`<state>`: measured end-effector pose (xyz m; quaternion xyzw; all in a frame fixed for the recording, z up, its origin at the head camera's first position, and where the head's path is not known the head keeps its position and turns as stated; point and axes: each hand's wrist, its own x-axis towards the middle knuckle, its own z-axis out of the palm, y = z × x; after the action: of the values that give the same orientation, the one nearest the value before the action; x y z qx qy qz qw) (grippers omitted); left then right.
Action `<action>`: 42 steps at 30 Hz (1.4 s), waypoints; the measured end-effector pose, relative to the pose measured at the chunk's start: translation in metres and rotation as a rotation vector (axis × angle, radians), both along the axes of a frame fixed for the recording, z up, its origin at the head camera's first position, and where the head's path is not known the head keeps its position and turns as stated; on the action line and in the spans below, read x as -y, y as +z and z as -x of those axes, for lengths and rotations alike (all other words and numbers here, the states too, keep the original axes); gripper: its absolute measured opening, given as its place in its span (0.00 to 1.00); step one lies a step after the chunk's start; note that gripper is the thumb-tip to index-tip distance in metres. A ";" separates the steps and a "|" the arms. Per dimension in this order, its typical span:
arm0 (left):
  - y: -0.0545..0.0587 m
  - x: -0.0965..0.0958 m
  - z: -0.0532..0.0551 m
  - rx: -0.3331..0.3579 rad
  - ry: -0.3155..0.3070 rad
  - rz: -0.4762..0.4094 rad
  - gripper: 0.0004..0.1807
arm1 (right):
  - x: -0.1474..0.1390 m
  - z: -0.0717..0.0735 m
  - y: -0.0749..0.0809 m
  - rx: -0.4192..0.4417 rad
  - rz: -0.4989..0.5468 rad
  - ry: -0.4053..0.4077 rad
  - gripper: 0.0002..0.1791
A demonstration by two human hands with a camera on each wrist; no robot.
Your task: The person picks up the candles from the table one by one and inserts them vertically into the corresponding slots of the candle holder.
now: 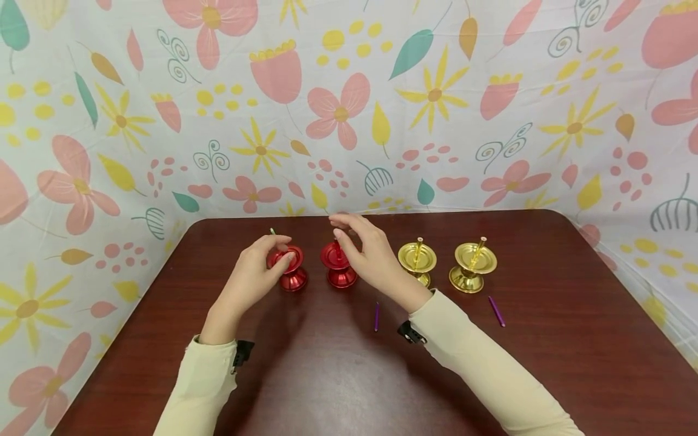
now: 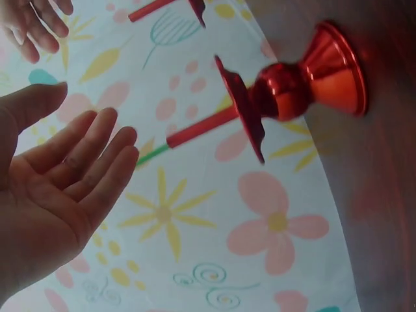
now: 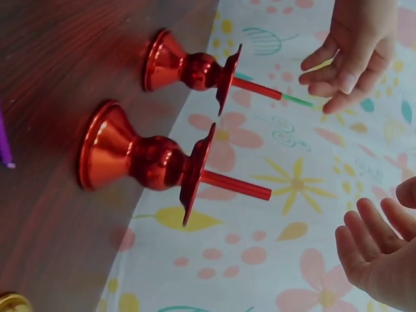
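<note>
Two red metal candlesticks stand upright side by side, each with a dish and a thin central tube. From the tube of the left red candlestick (image 1: 294, 280) pokes a slim green stick (image 2: 154, 154). My left hand (image 1: 252, 268) hovers at that candlestick's top, fingers loosely bent and fingertips close to the green stick's end, with nothing between thumb and fingers. Beside the top of the other red candlestick (image 3: 156, 162), my right hand (image 1: 372, 247) is held up with relaxed fingers and holds nothing. That candlestick's tube (image 3: 237, 185) has no stick showing.
To the right stand two gold candlesticks, a nearer-to-middle one (image 1: 417, 257) and an outer one (image 1: 473, 259), tubes bare at the top. Two slim purple sticks lie on the brown table (image 1: 338, 381): one stick (image 1: 377, 317) near my right forearm, another stick (image 1: 497, 311) farther right. Flowered cloth (image 1: 349, 181) hangs behind.
</note>
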<state>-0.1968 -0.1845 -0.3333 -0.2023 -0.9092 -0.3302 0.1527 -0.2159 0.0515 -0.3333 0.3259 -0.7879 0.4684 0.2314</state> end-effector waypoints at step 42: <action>-0.066 -0.064 0.047 0.167 -0.091 -0.050 0.37 | -0.032 -0.018 -0.041 0.145 0.000 -0.158 0.14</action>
<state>-0.2441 -0.1201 -0.3997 -0.2116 -0.9001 -0.3750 0.0662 -0.1974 0.0840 -0.3744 0.2280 -0.8259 0.4709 0.2098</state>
